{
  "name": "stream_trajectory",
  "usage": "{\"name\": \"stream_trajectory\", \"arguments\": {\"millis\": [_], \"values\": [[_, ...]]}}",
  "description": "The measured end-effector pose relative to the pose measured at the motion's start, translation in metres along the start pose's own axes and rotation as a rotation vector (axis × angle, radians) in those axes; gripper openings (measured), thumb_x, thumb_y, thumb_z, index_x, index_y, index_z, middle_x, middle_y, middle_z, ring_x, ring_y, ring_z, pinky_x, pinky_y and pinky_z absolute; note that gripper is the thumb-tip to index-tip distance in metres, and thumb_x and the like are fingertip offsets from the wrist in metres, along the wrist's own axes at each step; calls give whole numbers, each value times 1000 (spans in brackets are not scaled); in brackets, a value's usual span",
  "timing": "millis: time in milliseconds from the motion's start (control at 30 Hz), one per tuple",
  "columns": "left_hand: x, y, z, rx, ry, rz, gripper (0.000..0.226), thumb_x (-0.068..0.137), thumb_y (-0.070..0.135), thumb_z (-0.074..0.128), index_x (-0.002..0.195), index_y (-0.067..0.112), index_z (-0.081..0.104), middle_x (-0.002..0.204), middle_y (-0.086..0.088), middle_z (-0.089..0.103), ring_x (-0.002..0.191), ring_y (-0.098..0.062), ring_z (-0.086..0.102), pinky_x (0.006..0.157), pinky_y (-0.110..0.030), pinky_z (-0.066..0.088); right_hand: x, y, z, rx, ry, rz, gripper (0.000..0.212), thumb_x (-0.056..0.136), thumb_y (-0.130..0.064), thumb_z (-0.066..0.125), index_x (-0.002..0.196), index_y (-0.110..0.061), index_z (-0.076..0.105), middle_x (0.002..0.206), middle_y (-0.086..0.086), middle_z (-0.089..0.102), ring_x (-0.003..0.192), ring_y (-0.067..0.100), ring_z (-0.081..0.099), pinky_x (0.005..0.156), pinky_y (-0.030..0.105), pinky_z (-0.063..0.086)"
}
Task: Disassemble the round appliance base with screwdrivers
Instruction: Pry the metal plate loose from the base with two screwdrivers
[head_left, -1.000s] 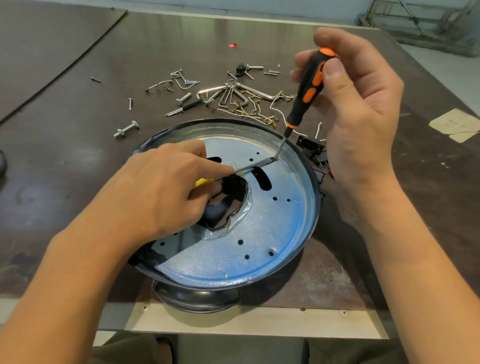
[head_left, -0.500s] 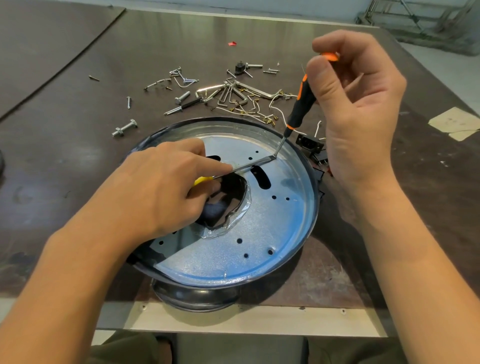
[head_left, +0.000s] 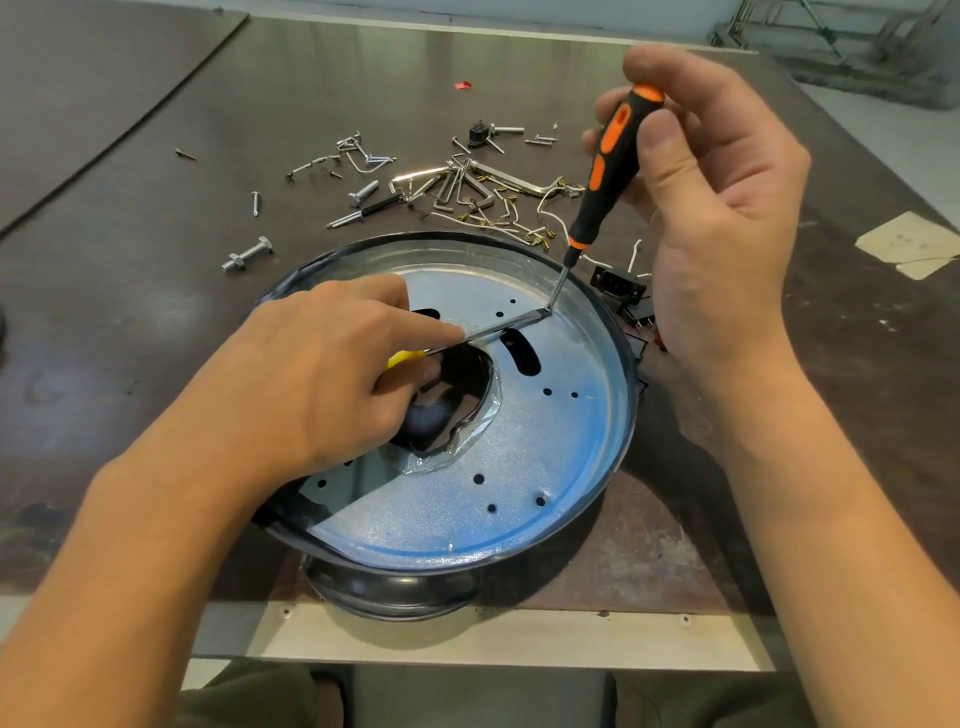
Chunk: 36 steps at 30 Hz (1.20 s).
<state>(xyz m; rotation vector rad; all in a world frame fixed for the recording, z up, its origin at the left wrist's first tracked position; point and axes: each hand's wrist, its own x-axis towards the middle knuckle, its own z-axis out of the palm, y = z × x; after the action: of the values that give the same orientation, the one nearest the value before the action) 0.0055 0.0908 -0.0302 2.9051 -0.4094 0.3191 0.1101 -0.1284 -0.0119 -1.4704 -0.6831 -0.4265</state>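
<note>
the step in hand looks like freeing a fastener by the far right rim of the round appliance base (head_left: 519, 467), a silvery, blue-tinted metal plate in a black rim, so both tips should sit squarely on that one spot. the right hand (head_left: 722, 218) pinches the black-and-orange screwdriver (head_left: 605, 176) high on its handle, steeply tilted; steady downward pressure while turning would help stop the tip skidding on the smooth plate. the left hand (head_left: 322, 374) is curled round the yellow-handled screwdriver (head_left: 498, 331), whose shaft lies almost flat and meets the other tip; it should brace or lever gently, since a hard pry could bend thin metal. whether a screw head sits there is too small to tell. the base lies at the near edge of the dark brown table (head_left: 156, 291), showing many small round holes, one oblong slot and a large ragged central opening.
</note>
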Motion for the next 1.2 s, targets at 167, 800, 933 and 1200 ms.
{"name": "stream_trajectory", "arguments": {"millis": [167,800,933,1200], "values": [[0,-1,1,11,15,10,39,92,32,58,127,49,61,88,10,52,75,-27,53,51,-31,35,1,-3,4,-37,9,-5,27,98,-4,65,123,3,58,102,8,59,93,17,57,86,41,53],[0,-1,1,4,10,4,41,91,33,56,129,50,60,88,11,52,74,-23,51,51,-30,36,-1,-4,1,-19,-24,11,29,97,-2,66,124,3,58,105,9,60,95,12,58,84,28,51],[0,0,1,-1,6,3,41,91,35,55,129,50,60,88,11,51,75,-24,53,51,-30,36,0,-3,-1,-73,-59,-25,35,94,1,69,127,2,58,101,7,62,93,11,61,87,35,54],[1,-1,1,1,14,18,40,92,32,58,128,48,61,86,11,50,71,-21,51,49,-28,34,3,-2,-3,-55,-20,-26,33,96,-2,68,127,2,58,104,7,61,92,10,58,86,27,49]]}}
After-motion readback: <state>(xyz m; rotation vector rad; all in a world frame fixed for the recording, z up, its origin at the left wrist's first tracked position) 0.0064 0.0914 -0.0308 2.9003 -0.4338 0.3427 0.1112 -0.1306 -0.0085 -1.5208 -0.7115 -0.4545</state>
